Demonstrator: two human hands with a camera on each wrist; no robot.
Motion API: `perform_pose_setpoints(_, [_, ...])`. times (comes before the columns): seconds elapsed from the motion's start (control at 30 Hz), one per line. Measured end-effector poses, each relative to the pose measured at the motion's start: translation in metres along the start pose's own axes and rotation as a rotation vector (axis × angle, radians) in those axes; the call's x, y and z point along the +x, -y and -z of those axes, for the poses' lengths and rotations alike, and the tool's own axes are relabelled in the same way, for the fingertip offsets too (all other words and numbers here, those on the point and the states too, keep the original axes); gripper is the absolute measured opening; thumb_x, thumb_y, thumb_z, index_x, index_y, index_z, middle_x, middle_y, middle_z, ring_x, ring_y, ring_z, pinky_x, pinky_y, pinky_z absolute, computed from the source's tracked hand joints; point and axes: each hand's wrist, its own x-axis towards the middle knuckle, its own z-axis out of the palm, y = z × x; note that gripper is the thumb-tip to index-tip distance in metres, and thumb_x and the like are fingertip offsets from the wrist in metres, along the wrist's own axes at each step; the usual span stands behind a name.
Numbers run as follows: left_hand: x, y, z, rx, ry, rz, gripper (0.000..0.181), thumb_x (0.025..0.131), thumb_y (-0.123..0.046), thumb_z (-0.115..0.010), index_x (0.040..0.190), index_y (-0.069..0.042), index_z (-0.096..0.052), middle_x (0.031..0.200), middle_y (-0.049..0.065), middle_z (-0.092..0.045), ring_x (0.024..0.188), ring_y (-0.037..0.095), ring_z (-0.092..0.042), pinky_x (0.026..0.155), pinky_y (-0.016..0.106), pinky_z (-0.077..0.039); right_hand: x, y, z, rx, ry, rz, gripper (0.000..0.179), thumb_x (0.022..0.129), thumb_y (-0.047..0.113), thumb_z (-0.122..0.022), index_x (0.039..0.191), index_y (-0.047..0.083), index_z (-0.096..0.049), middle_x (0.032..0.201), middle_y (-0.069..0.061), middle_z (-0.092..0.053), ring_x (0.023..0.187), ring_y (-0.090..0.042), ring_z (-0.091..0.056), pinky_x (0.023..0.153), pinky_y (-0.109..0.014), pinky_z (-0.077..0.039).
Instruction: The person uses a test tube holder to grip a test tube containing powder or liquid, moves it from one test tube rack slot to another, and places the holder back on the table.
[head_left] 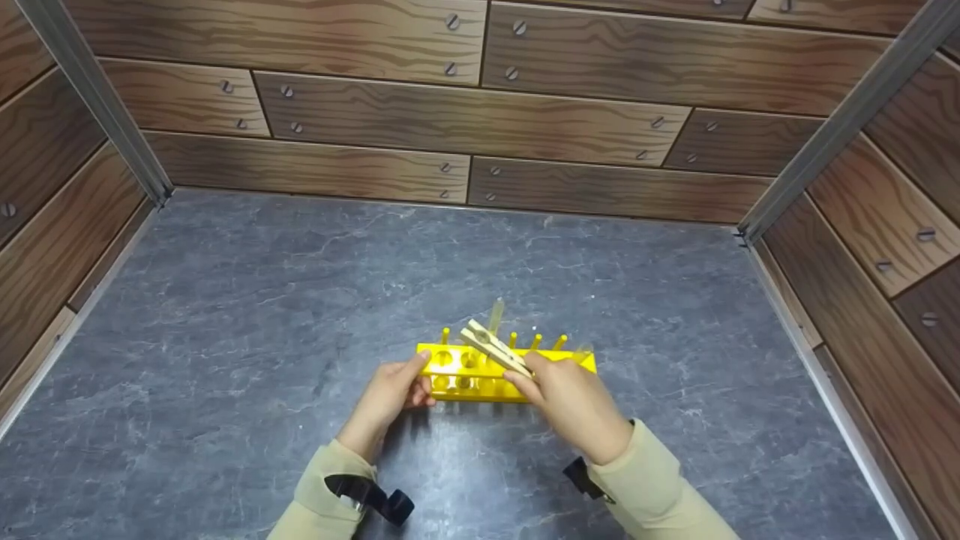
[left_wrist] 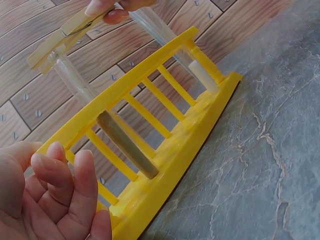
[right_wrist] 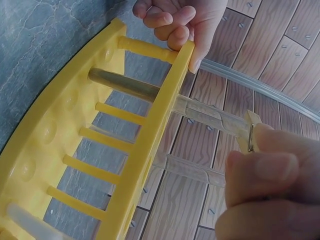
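My left hand (head_left: 390, 390) grips the left end of a yellow test tube rack (head_left: 581, 365), its thumb on the top plate. In my right hand (head_left: 574, 397) is a wooden test tube clamp (head_left: 491, 351), slanting above the rack with its far end up and to the left. Inside the rack stands a glass test tube (right_wrist: 210, 117) with brownish-green liquid (left_wrist: 127, 145) in its lower part. The clamp's end is at this tube's mouth; whether it grips the glass I cannot tell. Beside it, a second clear tube (right_wrist: 195, 170) sticks out above the top plate.
At the rack's right end stands another tube (left_wrist: 155, 25) with whitish contents (left_wrist: 202, 75). Yellow pegs (head_left: 537, 341) rise along the rack's back. Grey marbled tabletop (head_left: 300, 300) surrounds it, with wood-patterned walls (head_left: 375, 112) on three sides.
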Motion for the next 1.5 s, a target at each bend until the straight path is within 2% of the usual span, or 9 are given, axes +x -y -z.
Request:
perform_pose_setpoints(0.27, [0.015,0.019,0.006,-0.008,-0.013,0.005,0.044,0.099,-0.025,-0.046,0.059,-0.007,-0.055,0.047,-0.002,-0.044,0.050,0.012,-0.056,0.057,0.027,-0.051,0.002,0.002,0.003,-0.003,0.018,-0.011,0.029,0.095,0.036,-0.053,0.075,0.015,-0.051,0.053,0.008,-0.031,0.042,-0.004,-0.024,0.038,-0.019,-0.024])
perform_pose_setpoints(0.43, [0.018,0.027,0.007,-0.002,-0.024,-0.008,0.044,0.097,-0.029,-0.049,0.059,-0.008,-0.055,0.047,-0.002,-0.044,0.050,0.013,-0.056,0.060,0.029,-0.053,0.001,0.001,0.000,0.022,0.014,-0.005,0.034,0.095,0.040,-0.050,0.074,0.013,-0.051,0.053,0.007,-0.032,0.042,-0.005,-0.025,0.038,-0.020,-0.025])
perform_pose_setpoints(0.53, [0.017,0.028,0.006,0.000,-0.034,-0.008,0.044,0.097,-0.030,-0.049,0.059,-0.009,-0.055,0.047,-0.003,-0.044,0.050,0.012,-0.056,0.060,0.029,-0.053,0.000,-0.002,-0.004,0.048,-0.006,0.010,0.040,0.095,0.047,-0.045,0.074,0.013,-0.050,0.053,0.007,-0.033,0.042,-0.005,-0.026,0.037,-0.022,-0.027])
perform_pose_setpoints(0.57, [0.017,0.028,0.006,0.009,-0.038,-0.008,0.044,0.097,-0.030,-0.049,0.058,-0.010,-0.055,0.048,-0.003,-0.044,0.049,0.010,-0.054,0.059,0.027,-0.052,0.002,-0.015,-0.017,0.047,-0.010,0.023,0.042,0.095,0.050,-0.042,0.076,0.014,-0.051,0.053,0.007,-0.034,0.042,-0.006,-0.027,0.038,-0.023,-0.027])
perform_pose_setpoints(0.67, [0.016,0.028,0.005,0.002,-0.037,-0.005,0.044,0.097,-0.030,-0.049,0.058,-0.010,-0.055,0.047,-0.003,-0.044,0.049,0.011,-0.055,0.057,0.025,-0.051,0.001,-0.016,-0.020,0.053,-0.024,0.029,0.046,0.094,0.054,-0.039,0.075,0.014,-0.050,0.053,0.006,-0.034,0.042,-0.007,-0.027,0.037,-0.026,-0.028])
perform_pose_setpoints(0.77, [0.015,0.030,0.005,0.009,-0.036,-0.005,0.044,0.097,-0.030,-0.050,0.058,-0.010,-0.055,0.047,-0.004,-0.045,0.049,0.011,-0.056,0.055,0.024,-0.050,0.000,-0.015,-0.020,0.046,-0.015,0.026,0.042,0.095,0.050,-0.043,0.076,0.014,-0.051,0.054,0.007,-0.034,0.042,-0.006,-0.027,0.038,-0.023,-0.027])
perform_pose_setpoints(0.93, [0.015,0.031,0.005,-0.009,-0.028,-0.011,0.044,0.097,-0.030,-0.049,0.058,-0.009,-0.055,0.047,-0.004,-0.044,0.049,0.011,-0.055,0.057,0.027,-0.052,-0.003,0.001,-0.006,0.031,0.020,-0.007,0.029,0.094,0.036,-0.053,0.076,0.014,-0.051,0.054,0.008,-0.032,0.043,-0.004,-0.025,0.038,-0.020,-0.025])
perform_pose_setpoints(1.3, [0.012,0.018,0.004,-0.023,0.002,0.008,0.045,0.100,-0.021,-0.043,0.059,-0.006,-0.054,0.047,-0.002,-0.044,0.049,0.011,-0.055,0.059,0.028,-0.053,0.001,0.001,-0.009,0.024,0.035,-0.007,0.026,0.094,0.034,-0.053,0.078,0.014,-0.052,0.054,0.007,-0.033,0.042,-0.005,-0.025,0.039,-0.020,-0.024])
perform_pose_setpoints(1.5, [0.018,0.027,0.006,-0.010,-0.026,0.008,0.044,0.098,-0.029,-0.048,0.059,-0.009,-0.055,0.048,-0.003,-0.044,0.049,0.011,-0.056,0.059,0.027,-0.053,0.002,0.000,-0.009,0.018,0.036,-0.008,0.026,0.095,0.035,-0.053,0.079,0.014,-0.052,0.055,0.007,-0.034,0.043,-0.005,-0.026,0.038,-0.020,-0.025])
